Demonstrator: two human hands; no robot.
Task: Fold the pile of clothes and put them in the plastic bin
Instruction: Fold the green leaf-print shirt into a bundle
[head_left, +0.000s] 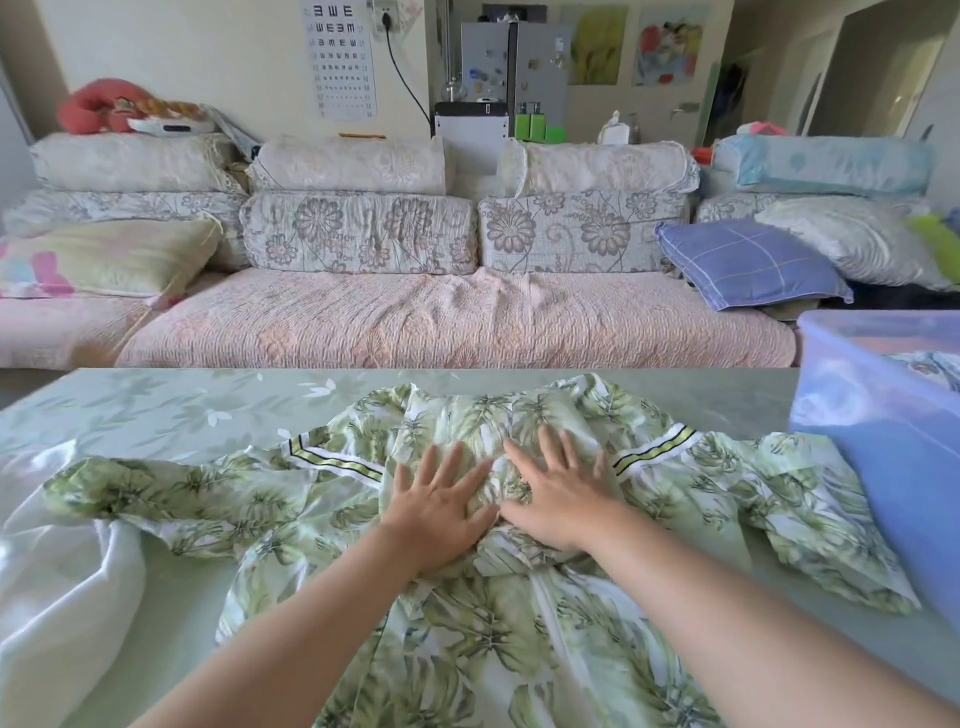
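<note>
Head view. A leaf-print garment (519, 597) lies spread across the pale green desk (156, 410), sleeves extended toward 9 and 3 o'clock, each crossed by a striped band (335, 460). The left hand (441, 506) and right hand (558, 493) rest side by side at the garment's centre, palms down, fingers splayed wide and flat on the cloth (neither grips anything). A white cloth (57, 582) lies at 8 o'clock, its edge beneath the left sleeve. The translucent blue plastic bin (883, 441) stands at 3 o'clock, touching the right sleeve; patterned fabric shows inside it. A sofa (441, 317) with cushions fills the 12 o'clock background.
</note>
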